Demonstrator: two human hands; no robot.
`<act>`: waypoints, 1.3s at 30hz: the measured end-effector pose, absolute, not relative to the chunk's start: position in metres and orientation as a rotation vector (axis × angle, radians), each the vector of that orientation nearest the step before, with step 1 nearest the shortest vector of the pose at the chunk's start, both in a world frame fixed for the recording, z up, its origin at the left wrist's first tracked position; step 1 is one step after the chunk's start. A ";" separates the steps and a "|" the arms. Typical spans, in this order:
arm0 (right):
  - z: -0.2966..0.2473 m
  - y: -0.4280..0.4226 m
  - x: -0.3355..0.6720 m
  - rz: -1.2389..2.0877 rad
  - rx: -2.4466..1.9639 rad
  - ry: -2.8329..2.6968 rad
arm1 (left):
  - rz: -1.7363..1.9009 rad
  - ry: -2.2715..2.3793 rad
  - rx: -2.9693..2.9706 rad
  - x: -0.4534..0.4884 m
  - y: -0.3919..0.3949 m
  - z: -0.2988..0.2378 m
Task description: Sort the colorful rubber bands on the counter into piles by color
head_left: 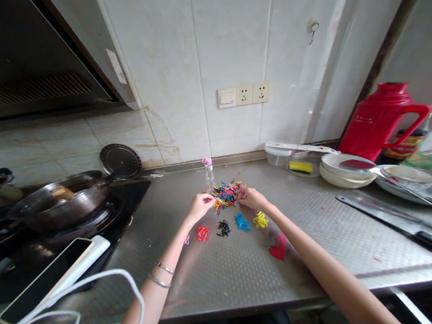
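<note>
A mixed heap of small coloured loops, which look like elastic bands, lies on the steel counter. At its left edge my left hand is closed in a pinch; what sits between the fingertips is too small to tell. My right hand pinches at the heap's right edge, its fingertips partly hidden. Nearer to me lie separate single-colour piles: red loops, black loops, blue loops and yellow loops. A few pink loops show beside my left forearm.
Behind the heap stands a small clear bottle with a pink cap. A clear bag with a red heart lies by my right forearm. Leftward are a pan and a phone; rightward, bowls, a knife and a red flask.
</note>
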State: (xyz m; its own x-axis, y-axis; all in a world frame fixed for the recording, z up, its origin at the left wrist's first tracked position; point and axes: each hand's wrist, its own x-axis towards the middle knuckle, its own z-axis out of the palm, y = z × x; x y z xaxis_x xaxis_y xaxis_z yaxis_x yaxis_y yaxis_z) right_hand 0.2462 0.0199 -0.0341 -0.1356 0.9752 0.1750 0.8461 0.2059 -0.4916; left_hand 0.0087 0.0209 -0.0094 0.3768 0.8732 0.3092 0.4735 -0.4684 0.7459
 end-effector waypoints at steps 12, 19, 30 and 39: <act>-0.033 0.018 0.250 0.269 -1.716 -2.120 | 1.090 1.276 1.945 -0.028 0.045 -0.009; -0.001 0.002 0.226 0.228 -1.601 -2.130 | 1.119 1.346 1.881 -0.048 0.055 -0.014; 0.003 -0.045 0.094 0.321 -1.160 -2.453 | 1.101 1.379 1.819 -0.055 0.063 -0.019; -0.009 -0.046 0.058 0.452 -1.008 -2.506 | 1.086 1.413 1.840 -0.059 0.061 -0.018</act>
State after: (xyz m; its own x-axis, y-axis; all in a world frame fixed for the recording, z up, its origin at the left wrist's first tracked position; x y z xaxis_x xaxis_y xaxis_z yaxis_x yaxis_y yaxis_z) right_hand 0.0582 -0.0462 -0.0086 -0.6598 0.7114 0.2420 0.5820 0.6875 -0.4342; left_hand -0.0587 0.0615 -0.0180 0.1112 0.9600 0.2570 0.4951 -0.2778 0.8232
